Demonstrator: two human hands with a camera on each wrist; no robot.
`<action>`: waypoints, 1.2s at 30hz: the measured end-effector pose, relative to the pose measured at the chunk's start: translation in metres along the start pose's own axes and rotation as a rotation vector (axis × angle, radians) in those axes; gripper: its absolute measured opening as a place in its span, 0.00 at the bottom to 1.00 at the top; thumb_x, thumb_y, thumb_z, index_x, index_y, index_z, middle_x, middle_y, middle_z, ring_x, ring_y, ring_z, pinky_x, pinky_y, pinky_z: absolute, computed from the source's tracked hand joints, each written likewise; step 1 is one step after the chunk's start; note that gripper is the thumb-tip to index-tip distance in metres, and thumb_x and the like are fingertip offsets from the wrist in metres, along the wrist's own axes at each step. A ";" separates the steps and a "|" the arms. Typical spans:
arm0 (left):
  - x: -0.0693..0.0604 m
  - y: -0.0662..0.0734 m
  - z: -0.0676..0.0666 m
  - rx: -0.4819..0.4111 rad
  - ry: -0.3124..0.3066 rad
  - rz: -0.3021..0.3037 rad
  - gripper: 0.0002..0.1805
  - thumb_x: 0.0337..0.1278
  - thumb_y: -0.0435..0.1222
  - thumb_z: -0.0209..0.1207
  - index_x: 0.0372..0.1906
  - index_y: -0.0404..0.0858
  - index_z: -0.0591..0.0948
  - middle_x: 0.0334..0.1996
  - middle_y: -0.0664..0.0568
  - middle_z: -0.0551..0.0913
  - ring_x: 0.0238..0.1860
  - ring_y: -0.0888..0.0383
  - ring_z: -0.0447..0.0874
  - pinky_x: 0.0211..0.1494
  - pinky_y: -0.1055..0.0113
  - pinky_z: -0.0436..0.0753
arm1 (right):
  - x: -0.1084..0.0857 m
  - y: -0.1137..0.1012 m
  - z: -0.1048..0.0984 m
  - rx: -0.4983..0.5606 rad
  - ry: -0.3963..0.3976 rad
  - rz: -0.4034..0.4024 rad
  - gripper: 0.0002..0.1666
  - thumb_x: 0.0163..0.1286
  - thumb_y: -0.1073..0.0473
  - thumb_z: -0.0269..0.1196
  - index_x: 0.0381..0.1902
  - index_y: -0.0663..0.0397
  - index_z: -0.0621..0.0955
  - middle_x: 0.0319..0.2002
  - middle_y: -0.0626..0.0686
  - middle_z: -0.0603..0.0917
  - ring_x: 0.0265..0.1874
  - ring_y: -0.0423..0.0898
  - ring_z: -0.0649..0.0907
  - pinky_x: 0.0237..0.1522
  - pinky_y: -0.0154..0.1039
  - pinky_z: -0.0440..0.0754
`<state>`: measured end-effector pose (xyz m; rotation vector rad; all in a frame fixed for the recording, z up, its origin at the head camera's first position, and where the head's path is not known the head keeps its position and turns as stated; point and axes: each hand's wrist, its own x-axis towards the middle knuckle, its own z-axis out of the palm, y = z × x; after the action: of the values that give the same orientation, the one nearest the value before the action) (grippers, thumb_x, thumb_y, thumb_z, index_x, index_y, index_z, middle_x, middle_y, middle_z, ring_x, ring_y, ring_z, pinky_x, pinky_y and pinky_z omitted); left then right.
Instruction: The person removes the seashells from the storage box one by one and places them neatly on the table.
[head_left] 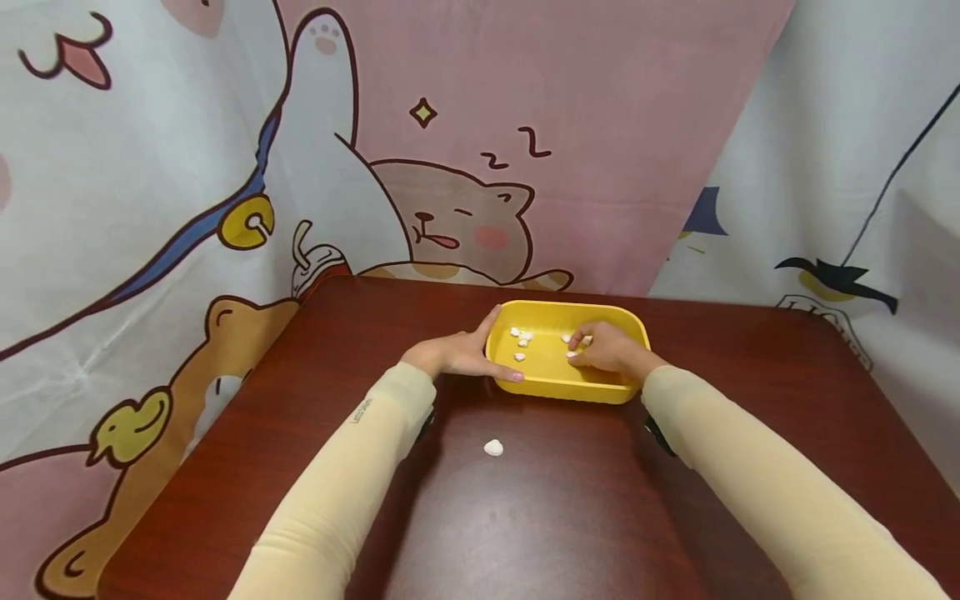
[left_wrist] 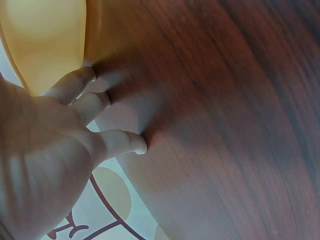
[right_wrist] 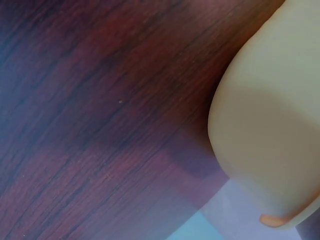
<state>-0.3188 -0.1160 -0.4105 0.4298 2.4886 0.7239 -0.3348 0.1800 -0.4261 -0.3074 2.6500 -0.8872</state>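
Note:
A yellow tray (head_left: 555, 389) holds several small white shell-like pieces (head_left: 520, 357). At its left end my left hand (head_left: 468, 354) rests against the rim, thumb and fingers spread. The left wrist view shows that hand (left_wrist: 45, 145) with extended fingers beside the tray (left_wrist: 47, 40). Inside the tray, toward the right, my right hand (head_left: 611, 348) reaches down, thumb and index finger pinching a white piece (head_left: 572, 354). The right wrist view shows the tray's outer side (right_wrist: 265, 110), but the right fingers are not seen there.
One white shell-like piece (head_left: 493, 447) lies on the dark red-brown table (head_left: 570, 508), in front of the tray. Behind the table hangs a cloth (head_left: 615, 150) printed with cartoon animals. Both forearms, in pale sleeves (head_left: 337, 475), span the table's front.

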 end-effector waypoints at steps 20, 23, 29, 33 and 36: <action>0.001 -0.002 0.001 -0.020 0.006 -0.016 0.79 0.41 0.78 0.69 0.84 0.67 0.23 0.84 0.40 0.61 0.78 0.42 0.70 0.82 0.42 0.67 | 0.005 0.004 0.001 0.032 0.025 0.026 0.19 0.68 0.54 0.75 0.44 0.61 0.80 0.28 0.48 0.74 0.29 0.45 0.74 0.33 0.35 0.72; 0.003 -0.001 0.002 -0.026 0.002 -0.014 0.79 0.41 0.77 0.69 0.84 0.67 0.23 0.84 0.40 0.61 0.78 0.42 0.69 0.82 0.42 0.67 | 0.008 0.007 0.001 -0.007 0.035 0.047 0.20 0.67 0.50 0.76 0.37 0.58 0.80 0.25 0.46 0.75 0.27 0.43 0.74 0.30 0.35 0.71; 0.004 0.000 0.001 -0.022 -0.008 -0.026 0.79 0.41 0.77 0.69 0.83 0.68 0.22 0.85 0.41 0.60 0.79 0.42 0.69 0.83 0.42 0.66 | 0.008 0.008 0.001 -0.039 0.034 0.039 0.17 0.67 0.49 0.76 0.33 0.57 0.84 0.22 0.44 0.75 0.25 0.43 0.73 0.29 0.35 0.70; 0.004 -0.001 0.001 -0.024 -0.009 -0.026 0.78 0.42 0.77 0.69 0.83 0.68 0.22 0.85 0.41 0.60 0.78 0.43 0.69 0.83 0.43 0.66 | 0.005 0.004 0.001 0.000 0.035 -0.004 0.12 0.69 0.56 0.74 0.41 0.60 0.86 0.26 0.48 0.79 0.29 0.45 0.75 0.32 0.35 0.72; 0.003 -0.002 0.001 -0.029 -0.008 -0.023 0.78 0.42 0.77 0.69 0.83 0.68 0.23 0.85 0.40 0.59 0.79 0.42 0.69 0.83 0.43 0.66 | 0.003 0.002 0.001 0.020 0.029 -0.033 0.12 0.69 0.62 0.72 0.49 0.60 0.88 0.37 0.54 0.84 0.36 0.48 0.76 0.37 0.36 0.74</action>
<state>-0.3212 -0.1157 -0.4140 0.3917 2.4684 0.7468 -0.3372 0.1806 -0.4290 -0.3363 2.6683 -0.9347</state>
